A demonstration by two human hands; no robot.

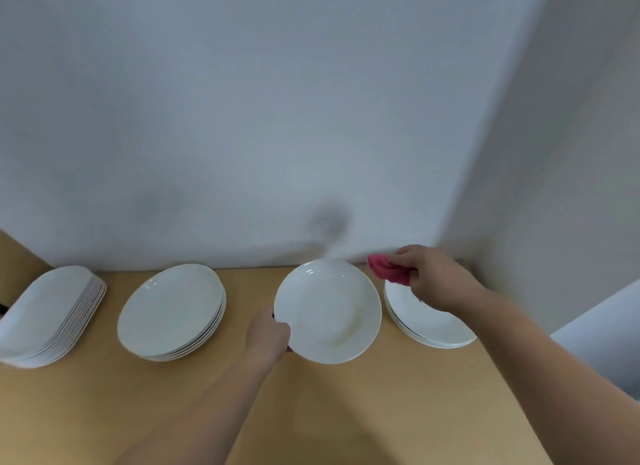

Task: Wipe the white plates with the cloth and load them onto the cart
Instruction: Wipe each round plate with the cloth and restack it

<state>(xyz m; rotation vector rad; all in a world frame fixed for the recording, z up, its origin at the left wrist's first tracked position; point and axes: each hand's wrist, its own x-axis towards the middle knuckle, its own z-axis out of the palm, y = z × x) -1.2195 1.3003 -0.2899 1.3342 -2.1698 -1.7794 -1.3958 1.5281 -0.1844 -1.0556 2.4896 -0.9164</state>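
The left hand is gripping the near-left rim of a round, glossy white plate, holding it tilted above the wooden table. The right hand is clutching a bunched pink cloth just beyond the plate's rim. Three stacks are sitting on the tan surface: a right stack, a middle stack and oval dishes. No writing is showing.

Glossy, smooth white ceramic-looking plate at centre frame and the stacked plates left of it contrast with the soft pink cloth and the matt wood-toned bench.
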